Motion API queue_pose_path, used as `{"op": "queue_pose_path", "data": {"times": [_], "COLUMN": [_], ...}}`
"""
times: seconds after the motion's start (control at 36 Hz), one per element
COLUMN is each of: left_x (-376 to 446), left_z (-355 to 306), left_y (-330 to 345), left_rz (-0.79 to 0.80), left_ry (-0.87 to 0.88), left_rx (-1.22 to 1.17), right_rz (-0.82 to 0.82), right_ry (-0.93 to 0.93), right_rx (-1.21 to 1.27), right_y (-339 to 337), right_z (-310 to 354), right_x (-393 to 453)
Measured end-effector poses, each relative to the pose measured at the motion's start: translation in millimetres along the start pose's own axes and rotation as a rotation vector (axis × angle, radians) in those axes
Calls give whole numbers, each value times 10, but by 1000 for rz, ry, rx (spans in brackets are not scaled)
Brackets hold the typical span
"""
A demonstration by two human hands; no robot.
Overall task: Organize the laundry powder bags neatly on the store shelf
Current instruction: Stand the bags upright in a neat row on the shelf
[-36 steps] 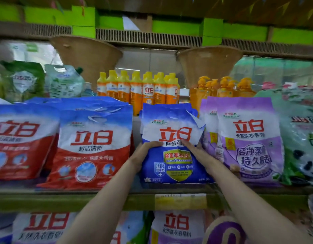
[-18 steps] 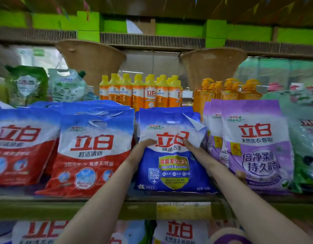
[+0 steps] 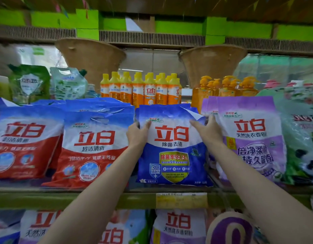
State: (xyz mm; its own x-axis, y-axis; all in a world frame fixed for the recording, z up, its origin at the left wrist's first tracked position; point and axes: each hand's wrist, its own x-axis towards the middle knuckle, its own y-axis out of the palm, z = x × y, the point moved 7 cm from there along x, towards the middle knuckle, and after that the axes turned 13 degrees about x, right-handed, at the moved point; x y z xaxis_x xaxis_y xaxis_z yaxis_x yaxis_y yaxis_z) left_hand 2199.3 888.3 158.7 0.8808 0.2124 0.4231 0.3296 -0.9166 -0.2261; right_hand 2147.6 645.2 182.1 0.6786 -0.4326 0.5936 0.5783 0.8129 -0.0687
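Observation:
A dark blue laundry powder bag (image 3: 173,155) stands upright at the middle of the shelf (image 3: 99,198). My left hand (image 3: 137,133) grips its upper left edge, thumb on the front. My right hand (image 3: 207,132) grips its upper right edge, fingers curled behind the bag. More blue bags stand hidden behind it. Red-and-white powder bags (image 3: 94,148) lean to the left. Purple powder bags (image 3: 250,138) stand to the right, touching my right hand.
Behind the bags stand orange bottles (image 3: 141,88) and pump bottles (image 3: 226,87). Green refill pouches (image 3: 29,83) sit at the back left, a green panda bag (image 3: 303,147) at far right. A lower shelf holds more powder bags (image 3: 180,226). A yellow price tag (image 3: 181,199) marks the shelf edge.
Both hands have slid up from the bag's middle to its upper corners. The blue bag now stands straighter and closer to the purple bags.

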Motion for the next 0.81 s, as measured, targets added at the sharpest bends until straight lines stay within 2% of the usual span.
{"op": "queue_pose_path", "data": {"times": [0.08,0.17,0.25,0.31,0.36,0.44,0.58,0.64,0.72,0.81], "left_x": [100,264,456,586,607,448,305,316,361,431], "left_z": [-103,-159,-80,16,41,-37,-165,-163,-161,-238], "left_y": [-63,-190,-509,-728,-840,-670,-180,-65,-17,-73], "left_rz": [-11,-89,-188,-198,-141,67,278,296,227,23], "left_ry": [15,-8,-119,-139,-95,-52,-25,-71,-140,-21], "left_rx": [-71,-79,-179,-161,-119,-83,192,115,-109,-58], "right_rz": [38,-4,-60,-8,100,144,103,117,171,147], "right_ry": [14,132,165,140,158,218,225,232,212,176], "right_rx": [113,203,89,15,120,305,458,541,609,651], "right_y": [65,39,-71,-56,56,166,141,129,149,168], "right_z": [35,-122,-132,-141,-188,-256,-181,-150,-116,-68], "right_x": [138,327,359,357,341,387,452,469,490,540]}}
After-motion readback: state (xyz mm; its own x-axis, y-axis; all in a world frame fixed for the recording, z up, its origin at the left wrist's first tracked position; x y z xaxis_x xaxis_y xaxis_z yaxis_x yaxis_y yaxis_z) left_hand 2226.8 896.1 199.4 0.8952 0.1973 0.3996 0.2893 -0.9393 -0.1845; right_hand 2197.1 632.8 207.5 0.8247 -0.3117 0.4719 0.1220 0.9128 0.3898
